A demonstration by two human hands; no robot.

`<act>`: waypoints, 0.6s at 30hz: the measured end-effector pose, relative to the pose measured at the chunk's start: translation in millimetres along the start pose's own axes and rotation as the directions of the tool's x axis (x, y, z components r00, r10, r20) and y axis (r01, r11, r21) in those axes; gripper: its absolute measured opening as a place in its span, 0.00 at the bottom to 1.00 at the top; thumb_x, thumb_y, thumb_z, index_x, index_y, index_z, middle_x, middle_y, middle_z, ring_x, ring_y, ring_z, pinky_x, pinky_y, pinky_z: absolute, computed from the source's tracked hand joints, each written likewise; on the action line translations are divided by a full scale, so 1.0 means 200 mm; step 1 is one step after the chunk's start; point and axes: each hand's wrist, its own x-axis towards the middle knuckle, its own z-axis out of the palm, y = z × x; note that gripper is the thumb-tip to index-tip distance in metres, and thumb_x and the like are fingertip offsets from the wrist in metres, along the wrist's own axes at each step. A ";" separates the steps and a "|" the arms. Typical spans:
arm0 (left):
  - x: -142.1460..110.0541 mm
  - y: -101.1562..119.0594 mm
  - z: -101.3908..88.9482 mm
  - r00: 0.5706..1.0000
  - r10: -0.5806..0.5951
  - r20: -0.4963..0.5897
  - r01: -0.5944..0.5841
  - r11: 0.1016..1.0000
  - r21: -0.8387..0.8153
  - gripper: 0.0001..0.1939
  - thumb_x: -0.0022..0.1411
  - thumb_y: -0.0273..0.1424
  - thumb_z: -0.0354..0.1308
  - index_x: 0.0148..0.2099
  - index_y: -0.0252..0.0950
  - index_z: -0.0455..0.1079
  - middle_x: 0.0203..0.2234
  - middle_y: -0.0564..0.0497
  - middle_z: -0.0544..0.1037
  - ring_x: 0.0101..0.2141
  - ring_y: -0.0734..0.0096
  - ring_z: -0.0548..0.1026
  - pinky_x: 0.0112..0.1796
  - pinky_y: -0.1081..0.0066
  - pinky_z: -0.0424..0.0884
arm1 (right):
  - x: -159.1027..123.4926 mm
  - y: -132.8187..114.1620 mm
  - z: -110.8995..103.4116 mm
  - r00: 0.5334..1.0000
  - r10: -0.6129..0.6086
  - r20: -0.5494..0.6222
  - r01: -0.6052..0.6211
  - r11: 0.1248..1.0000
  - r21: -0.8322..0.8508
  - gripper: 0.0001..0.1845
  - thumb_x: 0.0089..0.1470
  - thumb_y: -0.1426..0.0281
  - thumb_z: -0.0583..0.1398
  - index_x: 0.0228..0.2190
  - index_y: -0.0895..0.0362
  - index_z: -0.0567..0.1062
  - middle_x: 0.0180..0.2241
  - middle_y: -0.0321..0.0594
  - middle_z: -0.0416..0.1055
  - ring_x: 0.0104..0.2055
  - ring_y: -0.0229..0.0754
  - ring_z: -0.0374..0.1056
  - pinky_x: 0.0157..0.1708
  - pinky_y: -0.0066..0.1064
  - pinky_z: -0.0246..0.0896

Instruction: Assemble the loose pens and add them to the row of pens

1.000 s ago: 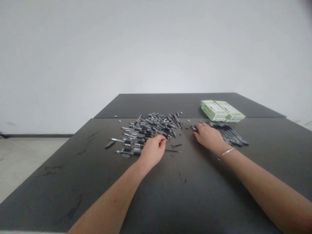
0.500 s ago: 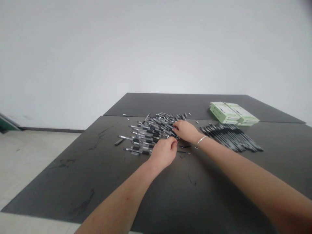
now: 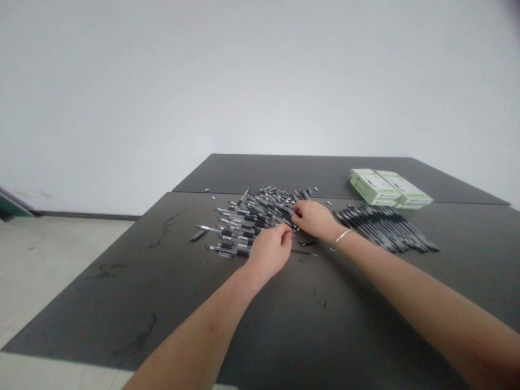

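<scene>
Right hand (image 3: 304,215) is sitting at piled gel pens (image 3: 254,216), likely picking; left hand (image 3: 271,246) is resting alongside — can't tell either grip; separating one is needing finesse.

Diffuse light, seemingly soft focus.

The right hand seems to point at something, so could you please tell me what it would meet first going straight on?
Probably the loose pile of pens, just beyond the right hand; depth leaves contact unclear.
</scene>
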 end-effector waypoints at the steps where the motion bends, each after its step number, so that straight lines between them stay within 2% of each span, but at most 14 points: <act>1: 0.00 -0.01 0.00 1.000 0.001 -0.030 -0.002 1.000 -0.018 0.11 0.62 0.27 0.49 0.40 0.37 0.73 0.31 0.50 0.78 0.30 0.69 0.74 0.35 0.71 0.68 | -0.01 0.01 -0.01 1.000 0.001 -0.015 0.000 0.999 0.034 0.11 0.54 0.69 0.55 0.33 0.59 0.75 0.35 0.48 0.76 0.39 0.46 0.71 0.37 0.29 0.59; 5: 0.02 -0.04 0.00 0.982 -0.001 -0.190 -0.023 0.992 -0.122 0.14 0.60 0.25 0.51 0.48 0.35 0.69 0.39 0.46 0.74 0.34 0.71 0.73 0.38 0.71 0.69 | -0.03 0.06 -0.04 0.999 -0.008 -0.053 0.019 0.977 0.212 0.12 0.55 0.68 0.53 0.35 0.59 0.76 0.32 0.42 0.76 0.33 0.40 0.69 0.34 0.27 0.58; 8: 0.03 -0.06 0.00 0.969 -0.048 -0.243 0.000 0.981 -0.195 0.20 0.60 0.24 0.52 0.55 0.35 0.64 0.41 0.46 0.71 0.30 0.75 0.71 0.37 0.71 0.69 | -0.07 0.08 -0.06 0.999 -0.019 -0.049 0.034 0.939 0.343 0.17 0.58 0.65 0.50 0.37 0.60 0.75 0.28 0.38 0.74 0.27 0.36 0.66 0.27 0.24 0.57; 11: 0.04 -0.07 0.01 0.965 -0.068 -0.253 0.009 0.974 -0.228 0.24 0.60 0.24 0.52 0.60 0.36 0.59 0.39 0.48 0.72 0.29 0.76 0.70 0.37 0.71 0.69 | -0.12 0.07 -0.08 0.999 -0.042 -0.021 0.046 0.811 0.583 0.19 0.58 0.60 0.51 0.38 0.62 0.74 0.22 0.33 0.68 0.20 0.32 0.57 0.22 0.23 0.53; 14: 0.04 -0.07 0.00 0.973 -0.031 -0.228 -0.014 0.982 -0.190 0.21 0.62 0.27 0.52 0.57 0.35 0.63 0.35 0.49 0.74 0.30 0.73 0.71 0.37 0.71 0.69 | -0.16 0.03 -0.11 0.997 -0.069 0.029 0.019 0.615 0.788 0.18 0.53 0.59 0.57 0.37 0.62 0.73 0.20 0.30 0.63 0.18 0.30 0.52 0.19 0.22 0.48; 18: 0.04 -0.07 -0.02 0.972 0.013 -0.236 -0.034 0.996 -0.085 0.13 0.61 0.29 0.54 0.48 0.34 0.70 0.30 0.50 0.74 0.31 0.71 0.71 0.36 0.71 0.68 | -0.20 -0.02 -0.14 0.990 -0.126 0.063 0.016 0.542 0.841 0.17 0.51 0.59 0.61 0.36 0.60 0.72 0.20 0.30 0.63 0.18 0.30 0.53 0.17 0.21 0.46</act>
